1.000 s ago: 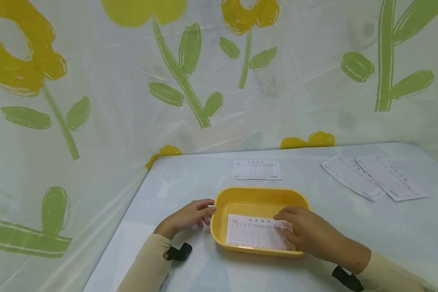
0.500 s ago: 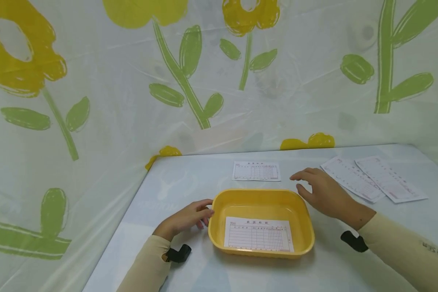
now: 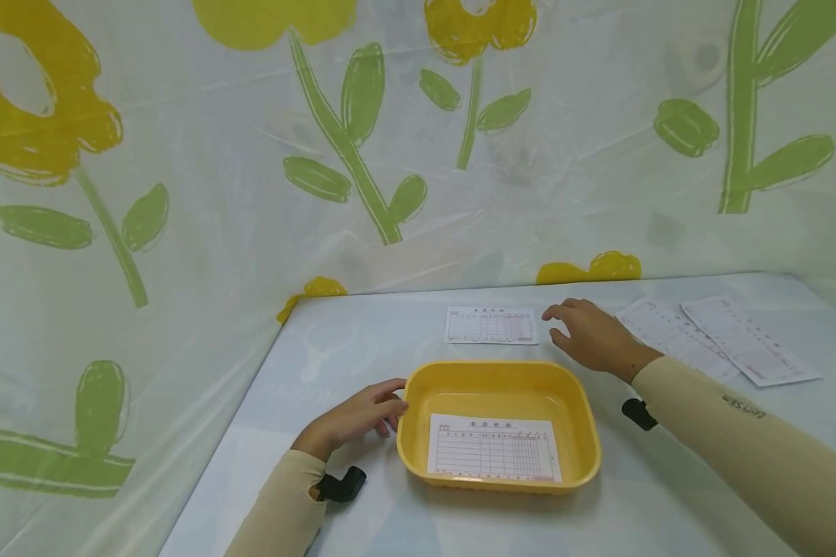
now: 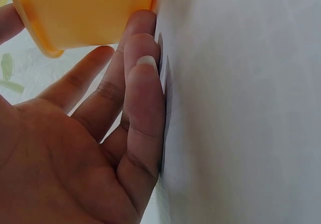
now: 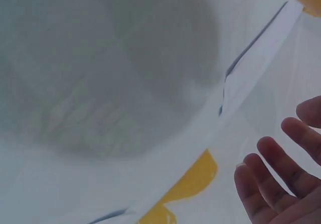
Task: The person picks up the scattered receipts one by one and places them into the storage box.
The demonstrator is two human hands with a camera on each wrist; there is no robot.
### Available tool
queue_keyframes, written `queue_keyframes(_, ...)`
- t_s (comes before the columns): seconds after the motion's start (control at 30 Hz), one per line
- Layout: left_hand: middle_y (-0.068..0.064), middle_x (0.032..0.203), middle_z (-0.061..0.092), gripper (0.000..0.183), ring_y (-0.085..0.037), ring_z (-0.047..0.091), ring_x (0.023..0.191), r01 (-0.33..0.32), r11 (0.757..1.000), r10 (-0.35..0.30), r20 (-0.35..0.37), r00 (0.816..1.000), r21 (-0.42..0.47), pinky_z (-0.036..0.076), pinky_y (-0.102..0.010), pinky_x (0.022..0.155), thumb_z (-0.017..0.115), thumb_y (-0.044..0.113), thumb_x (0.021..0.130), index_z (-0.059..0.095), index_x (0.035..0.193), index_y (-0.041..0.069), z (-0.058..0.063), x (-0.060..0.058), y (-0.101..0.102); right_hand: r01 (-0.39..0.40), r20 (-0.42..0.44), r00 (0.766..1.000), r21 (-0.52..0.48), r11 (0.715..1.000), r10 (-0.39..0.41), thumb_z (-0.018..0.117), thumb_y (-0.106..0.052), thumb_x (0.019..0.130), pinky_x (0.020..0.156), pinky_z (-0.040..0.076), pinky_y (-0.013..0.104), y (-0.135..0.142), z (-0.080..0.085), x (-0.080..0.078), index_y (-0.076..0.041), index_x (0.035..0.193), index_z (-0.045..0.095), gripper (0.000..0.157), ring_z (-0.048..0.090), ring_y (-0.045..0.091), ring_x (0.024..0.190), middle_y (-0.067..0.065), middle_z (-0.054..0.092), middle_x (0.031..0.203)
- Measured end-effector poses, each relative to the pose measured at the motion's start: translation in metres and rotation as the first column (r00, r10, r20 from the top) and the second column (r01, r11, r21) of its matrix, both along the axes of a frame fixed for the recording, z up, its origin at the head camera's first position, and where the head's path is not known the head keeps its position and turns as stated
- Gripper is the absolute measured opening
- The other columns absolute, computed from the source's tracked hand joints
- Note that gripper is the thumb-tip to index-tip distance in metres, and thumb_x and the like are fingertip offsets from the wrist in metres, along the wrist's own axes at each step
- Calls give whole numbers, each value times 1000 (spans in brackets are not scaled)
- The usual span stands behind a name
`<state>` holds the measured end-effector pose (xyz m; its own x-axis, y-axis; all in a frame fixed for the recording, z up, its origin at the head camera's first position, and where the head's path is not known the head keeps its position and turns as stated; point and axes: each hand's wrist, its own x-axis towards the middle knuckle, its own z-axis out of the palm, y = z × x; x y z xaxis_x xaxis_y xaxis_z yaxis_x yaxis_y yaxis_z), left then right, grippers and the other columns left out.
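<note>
A yellow plastic tray (image 3: 501, 371) stands on the table, with a printed form slip (image 3: 495, 449) lying flat inside it. My left hand (image 3: 358, 414) is at the tray's left end, its fingertips touching the outer wall near the rim. In the left wrist view, the fingers of this left hand (image 4: 100, 123) extend loosely, several resting along the tabletop. Behind the tray lies another form slip (image 3: 491, 325). My right hand (image 3: 592, 334) hovers just right of that slip, fingers loosely bent and apart, holding nothing. The right wrist view shows its spread fingers (image 5: 281, 169) near the slip (image 5: 261, 58).
Two more printed slips, a left one (image 3: 669, 329) and a right one (image 3: 748, 340), overlap at the table's right back; my right forearm partly covers the left one. A floral curtain (image 3: 237, 170) hangs behind and left of the table (image 3: 334, 348).
My right hand has left the slip inside the tray, risen over the rim, and moved back and then left toward the slip behind the tray. The left hand has stayed at the tray's left end.
</note>
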<state>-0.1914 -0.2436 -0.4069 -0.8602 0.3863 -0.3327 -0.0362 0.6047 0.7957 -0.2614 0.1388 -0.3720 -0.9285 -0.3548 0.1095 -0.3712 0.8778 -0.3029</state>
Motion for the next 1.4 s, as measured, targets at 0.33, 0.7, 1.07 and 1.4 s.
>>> queue_keyframes(0.33, -3, 92, 65, 50, -17, 60, 83, 15, 1000, -15, -8, 1000, -3, 51, -28, 75, 52, 39, 98, 51, 144, 19, 1, 1, -1, -82, 156, 984, -32, 996, 86, 61, -18, 98, 111, 36, 60, -17, -7, -31, 2, 139, 53, 46, 48, 45, 132, 27, 53, 141)
queue_keyframes(0.7, -2, 96, 67, 49, -16, 60, 84, 17, 1000, -17, -7, 1000, -1, 52, -28, 75, 53, 38, 99, 51, 144, 18, 0, -1, 0, -35, 332, 943, 32, 999, 22, 60, -32, 99, 117, 25, 60, -26, -19, -57, -8, 154, 35, 66, 30, 42, 148, 20, 31, 161)
queue_keyframes(1.07, -3, 96, 66, 49, -16, 60, 85, 28, 1000, -28, -10, 1000, 1, 53, -28, 76, 53, 38, 99, 51, 144, 19, 0, -2, 1, 15, 384, 923, 60, 998, -37, 57, -36, 100, 116, 20, 62, -28, -23, -64, -15, 160, 22, 73, 20, 45, 150, 19, 16, 166)
queue_keyframes(1.4, -3, 96, 66, 48, -16, 60, 85, 25, 1000, -25, -10, 1000, -4, 53, -28, 75, 53, 38, 99, 52, 143, 19, 1, -1, 1, -21, 392, 920, 85, 996, -14, 59, -32, 99, 118, 18, 60, -34, -31, -74, -6, 159, 18, 77, 19, 45, 150, 24, 18, 164)
